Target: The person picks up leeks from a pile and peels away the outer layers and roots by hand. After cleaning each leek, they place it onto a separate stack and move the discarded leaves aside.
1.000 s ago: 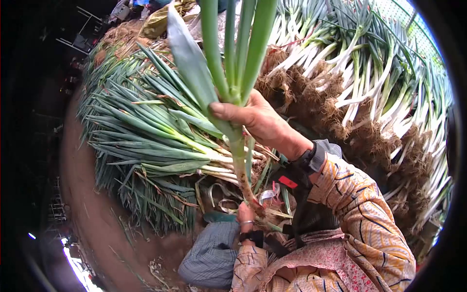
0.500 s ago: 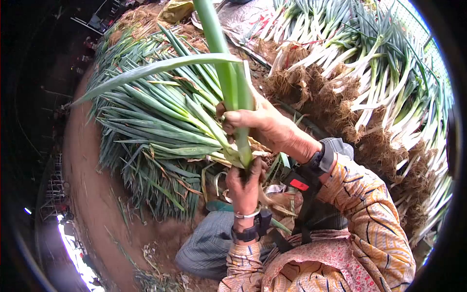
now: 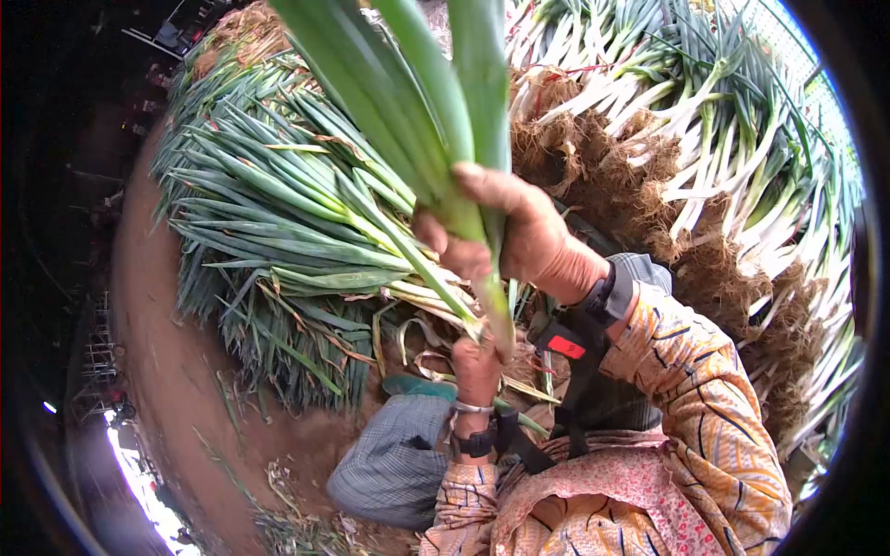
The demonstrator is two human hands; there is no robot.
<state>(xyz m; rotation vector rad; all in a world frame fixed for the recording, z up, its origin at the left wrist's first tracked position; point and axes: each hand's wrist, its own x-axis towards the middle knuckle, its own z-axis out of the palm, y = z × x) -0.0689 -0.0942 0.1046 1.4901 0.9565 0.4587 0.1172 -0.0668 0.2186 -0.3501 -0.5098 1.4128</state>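
A large green onion (image 3: 461, 218) stands upright in front of me, its broad leaves fanning up past the top edge. My right hand (image 3: 530, 232) is wrapped round the stalk where the leaves spread, thumb across the front. Just below, my left hand (image 3: 476, 371) is closed round the lower end of the stalk; its fingers are partly hidden and the root end does not show. Behind and left of both hands lies a heap of green onions (image 3: 278, 199), leaves pointing left and pale ends toward my hands.
On the right, a long row of green onions (image 3: 714, 176) lies with brown roots facing me. Bare soil (image 3: 153, 371) runs along the left, with leaf scraps (image 3: 297, 519) near the bottom. My bent knee in checked cloth (image 3: 389, 463) is below the heap.
My left hand has moved down a little, farther from my right hand. The leaf that hung across to the left is gone from there, and several broad leaves now fan upward.
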